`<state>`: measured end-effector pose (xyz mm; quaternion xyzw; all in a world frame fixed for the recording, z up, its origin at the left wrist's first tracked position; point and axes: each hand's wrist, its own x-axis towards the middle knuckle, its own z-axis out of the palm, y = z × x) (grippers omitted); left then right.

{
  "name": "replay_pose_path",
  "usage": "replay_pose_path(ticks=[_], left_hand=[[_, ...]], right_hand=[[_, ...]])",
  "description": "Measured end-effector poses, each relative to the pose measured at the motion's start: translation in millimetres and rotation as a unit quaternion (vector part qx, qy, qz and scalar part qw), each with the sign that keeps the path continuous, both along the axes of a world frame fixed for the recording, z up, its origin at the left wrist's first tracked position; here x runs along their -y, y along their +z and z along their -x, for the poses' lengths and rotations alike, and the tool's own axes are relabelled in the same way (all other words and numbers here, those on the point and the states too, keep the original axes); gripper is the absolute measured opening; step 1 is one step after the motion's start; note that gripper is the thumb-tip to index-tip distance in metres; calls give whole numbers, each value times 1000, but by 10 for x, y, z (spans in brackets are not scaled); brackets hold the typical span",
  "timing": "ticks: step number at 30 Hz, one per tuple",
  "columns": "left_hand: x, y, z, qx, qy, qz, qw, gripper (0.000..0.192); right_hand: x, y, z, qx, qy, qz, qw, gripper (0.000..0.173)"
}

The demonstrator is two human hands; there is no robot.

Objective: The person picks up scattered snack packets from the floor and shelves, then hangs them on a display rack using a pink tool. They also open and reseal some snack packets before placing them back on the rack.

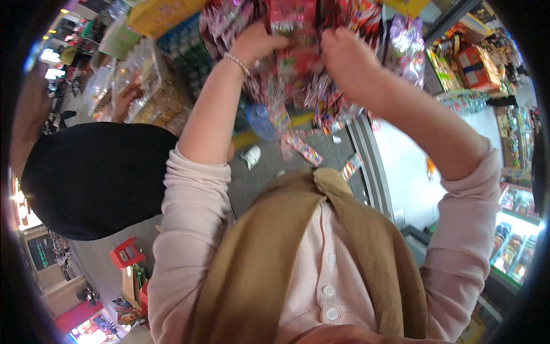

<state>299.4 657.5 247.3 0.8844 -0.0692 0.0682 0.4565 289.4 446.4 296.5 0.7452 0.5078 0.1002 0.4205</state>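
My left hand (258, 45), with a beaded bracelet (237, 63) at the wrist, is at the left side of a hanging bunch of red and pink snack packets (296, 60). Its thumb reaches across the packets, while its other fingers are blurred and partly hidden, so its grip is unclear. On the other side, my right hand (350, 60) has its fingers curled closed on the edge of the red packets. Strips of packets (303, 148) trail below the bunch toward the floor. A shiny purple bag (406, 47) hangs to the right of my right hand.
A person in a black cap (99, 180) is close by my left arm, with a hand (126, 99) at a clear bin of packaged goods (161, 101). A large plastic bottle (262, 120) is below the packets. A metal door track (369, 159) crosses the floor; a red stool (127, 253) stands lower left.
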Motion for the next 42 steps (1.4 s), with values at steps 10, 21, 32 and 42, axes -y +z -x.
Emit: replay_pose_path(ticks=[10, 21, 32, 42], left_hand=[[315, -201, 86, 26, -117, 275, 954, 43], [39, -115, 1059, 524, 202, 33, 826, 38], [-1044, 1916, -836, 214, 171, 201, 941, 69], [-673, 1761, -1412, 70, 12, 262, 962, 63]], right_hand=[[134, 184, 414, -62, 5, -201, 978, 15], [2083, -1090, 1232, -259, -162, -578, 757, 11], [2722, -1329, 1103, -297, -302, -710, 563, 10], [3059, -2185, 2888, -281, -543, -700, 369, 20]])
